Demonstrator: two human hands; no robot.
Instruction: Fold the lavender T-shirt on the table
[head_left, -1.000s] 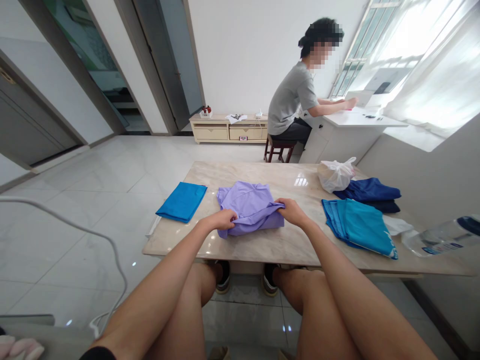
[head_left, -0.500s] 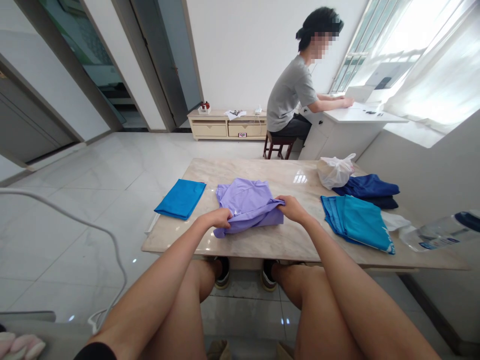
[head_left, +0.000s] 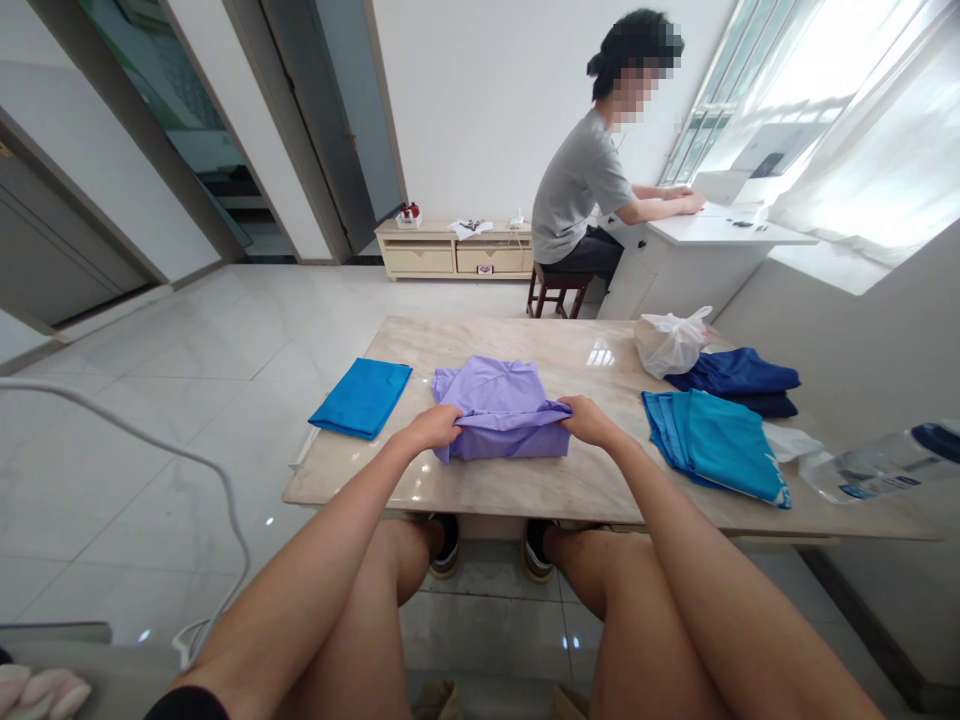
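Left hand [head_left: 435, 427] closed on the near left corner of the purple garment [head_left: 499, 400], right hand [head_left: 587, 420] pinching its near right corner; the near edge is lifted between them as a fold. Garment sits mid-table on the marble table [head_left: 540, 485], near side.

Risks, as judgement: slick thin fabric, so one corner could slip from a pinch and the fold would drop crooked; uneven pull between hands could skew the layers underneath or drag the whole piece toward the near edge.

Counts: purple garment, one. Folded blue cloth [head_left: 362, 397] left of it, one, well apart. Teal garment [head_left: 712, 445] to the right, one pile; how many layers it holds, cannot tell. Dark blue garment [head_left: 739, 378] beyond that, looks like one or two pieces, unclear. White plastic bag [head_left: 670, 343] far right, one. Clear bottle [head_left: 885, 465] at right edge, one. Another person [head_left: 585, 190] sits at a white desk [head_left: 720, 235] far back, hands on it.
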